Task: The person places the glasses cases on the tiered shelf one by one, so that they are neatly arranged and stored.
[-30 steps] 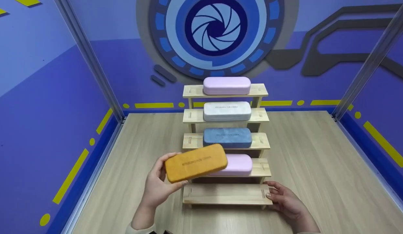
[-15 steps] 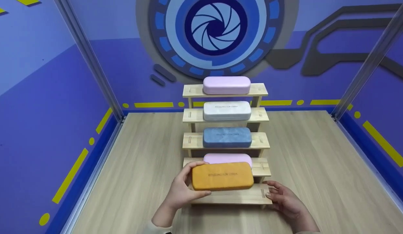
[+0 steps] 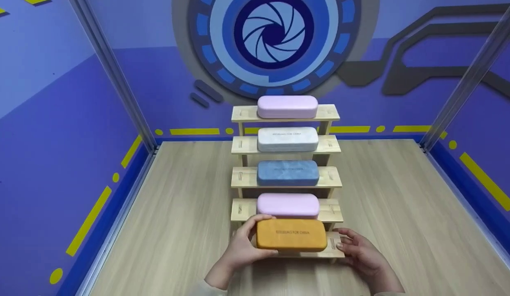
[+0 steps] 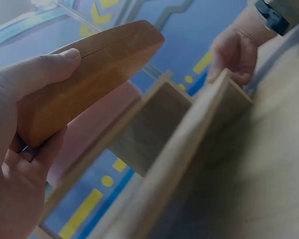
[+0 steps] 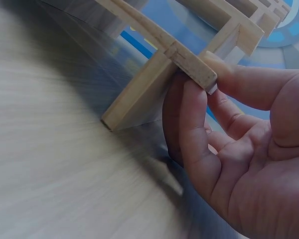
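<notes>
My left hand (image 3: 244,246) grips the left end of an orange glasses case (image 3: 291,234), thumb on the front and fingers behind. In the left wrist view the orange case (image 4: 94,74) hangs above the lowest step, apart from it. My right hand (image 3: 363,255) pinches the right end of the lowest step (image 3: 333,242) of a wooden stepped rack. From the right wrist view, the thumb lies on top of that board (image 5: 189,62) and fingers beneath. On the step behind sits a pink glasses case (image 3: 287,204).
Higher steps carry a blue case (image 3: 287,172), a white case (image 3: 287,139) and another pink case (image 3: 287,107). The rack stands on a wood-grain table (image 3: 189,197). Blue-purple panels (image 3: 65,164) enclose the sides and back.
My left hand has carried the orange case right and down, from left of the rack to over the lowest step, and levelled it. My right hand has stayed at the step's end.
</notes>
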`<state>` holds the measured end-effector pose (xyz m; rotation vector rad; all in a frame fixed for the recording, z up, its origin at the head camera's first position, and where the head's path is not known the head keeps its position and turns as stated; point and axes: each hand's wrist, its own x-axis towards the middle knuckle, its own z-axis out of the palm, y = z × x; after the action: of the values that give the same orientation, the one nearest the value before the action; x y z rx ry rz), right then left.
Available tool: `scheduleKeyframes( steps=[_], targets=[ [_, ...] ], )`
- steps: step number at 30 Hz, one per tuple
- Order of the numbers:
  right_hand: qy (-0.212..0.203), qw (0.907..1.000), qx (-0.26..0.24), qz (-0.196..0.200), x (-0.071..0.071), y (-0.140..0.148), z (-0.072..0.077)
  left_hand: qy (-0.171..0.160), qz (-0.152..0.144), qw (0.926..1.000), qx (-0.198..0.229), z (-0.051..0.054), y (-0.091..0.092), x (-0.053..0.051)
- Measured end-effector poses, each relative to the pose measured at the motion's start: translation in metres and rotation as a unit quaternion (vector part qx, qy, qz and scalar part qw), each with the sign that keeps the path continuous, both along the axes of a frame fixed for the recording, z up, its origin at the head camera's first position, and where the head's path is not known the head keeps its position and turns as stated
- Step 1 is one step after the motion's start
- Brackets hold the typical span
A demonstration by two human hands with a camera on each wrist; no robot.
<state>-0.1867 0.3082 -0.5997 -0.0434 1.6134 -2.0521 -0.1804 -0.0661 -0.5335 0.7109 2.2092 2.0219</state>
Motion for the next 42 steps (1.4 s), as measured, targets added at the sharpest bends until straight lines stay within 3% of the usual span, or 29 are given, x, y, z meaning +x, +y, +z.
scheduleKeyframes(
  steps=[6, 12, 23, 26, 31, 37, 42],
  targets=[
    [-0.006, 0.9999, 0.005, -0.008, -0.001, -0.001, 0.001, -0.004, 0.001, 0.9999, -0.011, -0.017, 0.002, -0.003],
    [-0.007, 0.9999, 0.008, -0.010, -0.002, -0.001, 0.002, 0.001, 0.000, 0.9996, -0.027, -0.027, 0.005, -0.005],
    [-0.004, 0.9998, 0.020, -0.006, -0.003, 0.000, 0.000, 0.007, 0.012, 0.9969, -0.077, -0.036, 0.007, -0.006],
    [-0.003, 0.9998, 0.019, -0.003, -0.002, 0.000, 0.000, 0.027, 0.026, 0.9910, -0.128, -0.038, 0.005, -0.007],
    [-0.005, 0.9999, 0.013, -0.004, -0.001, 0.000, -0.001, 0.063, 0.044, 0.9741, -0.213, -0.040, 0.001, -0.009],
    [-0.006, 0.9999, 0.013, -0.005, -0.001, 0.000, -0.001, 0.067, 0.044, 0.9627, -0.258, -0.040, 0.001, -0.010],
    [-0.007, 0.9998, 0.016, -0.005, -0.001, 0.000, -0.001, 0.080, 0.037, 0.9590, -0.269, -0.040, 0.000, -0.011]
  ],
)
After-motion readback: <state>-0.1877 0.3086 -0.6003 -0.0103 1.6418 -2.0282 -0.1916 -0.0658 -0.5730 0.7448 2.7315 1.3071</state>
